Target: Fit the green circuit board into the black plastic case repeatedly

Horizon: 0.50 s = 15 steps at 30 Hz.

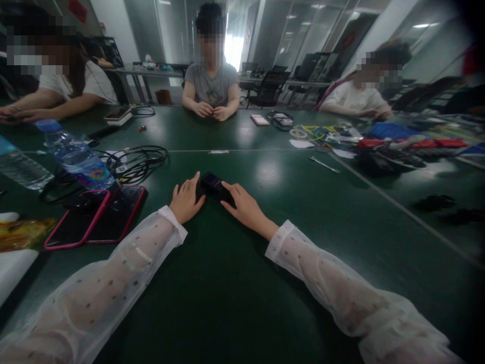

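Observation:
A small black device (212,181) with a little screen lies on the dark green table (212,283), between my two hands. My right hand (244,205) rests on its near right end, with the thumb along one side and the fingers over the top. Just left of the device, my left hand (186,199) lies on the table with its fingers spread and nothing in it. The tips of its thumb and index finger are close to the device's left end.
Two red-edged phones (117,215), water bottles (78,156) and coiled black cables (142,164) are at the left. A wrench (324,165) lies right of centre, before piled cables and tools (394,151). Three people sit around the table's far side.

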Motion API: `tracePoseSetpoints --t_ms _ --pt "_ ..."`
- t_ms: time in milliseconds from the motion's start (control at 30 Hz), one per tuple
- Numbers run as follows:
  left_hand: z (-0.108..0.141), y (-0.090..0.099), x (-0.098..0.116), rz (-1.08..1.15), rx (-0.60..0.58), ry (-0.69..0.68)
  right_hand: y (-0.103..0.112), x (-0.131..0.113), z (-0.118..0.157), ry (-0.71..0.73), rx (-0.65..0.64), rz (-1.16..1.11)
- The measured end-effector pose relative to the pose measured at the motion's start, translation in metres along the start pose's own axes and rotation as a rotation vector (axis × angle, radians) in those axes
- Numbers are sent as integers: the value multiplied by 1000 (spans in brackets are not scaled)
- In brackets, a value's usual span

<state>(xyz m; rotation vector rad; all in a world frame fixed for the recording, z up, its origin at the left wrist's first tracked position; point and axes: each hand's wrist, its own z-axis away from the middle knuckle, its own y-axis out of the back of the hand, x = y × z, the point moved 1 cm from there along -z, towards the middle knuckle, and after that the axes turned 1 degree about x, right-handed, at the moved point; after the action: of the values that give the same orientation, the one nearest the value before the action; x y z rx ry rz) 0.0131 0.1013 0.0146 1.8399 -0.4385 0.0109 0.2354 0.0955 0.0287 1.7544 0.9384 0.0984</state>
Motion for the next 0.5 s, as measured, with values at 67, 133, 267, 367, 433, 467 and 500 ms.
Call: tracePoseSetpoints --t_ms 67,133,267,367,433,467,500 --pt "0 1 1 7 8 -16 0 0 0 2 2 -1" --pt "1 2 1 -1 4 -23 0 -1 0 9 6 3" --pt "1 2 1 6 0 -24 1 -2 -1 8 -3 13" --pt "0 2 0 20 -4 -21 1 -2 0 5 -9 14" --pt "-1 2 0 28 -5 -18 1 -2 0 0 -12 12" --pt "-1 2 0 33 -5 -17 2 -2 0 -4 -13 10" --pt "-1 3 0 38 -5 -17 2 -2 0 -6 -13 8"
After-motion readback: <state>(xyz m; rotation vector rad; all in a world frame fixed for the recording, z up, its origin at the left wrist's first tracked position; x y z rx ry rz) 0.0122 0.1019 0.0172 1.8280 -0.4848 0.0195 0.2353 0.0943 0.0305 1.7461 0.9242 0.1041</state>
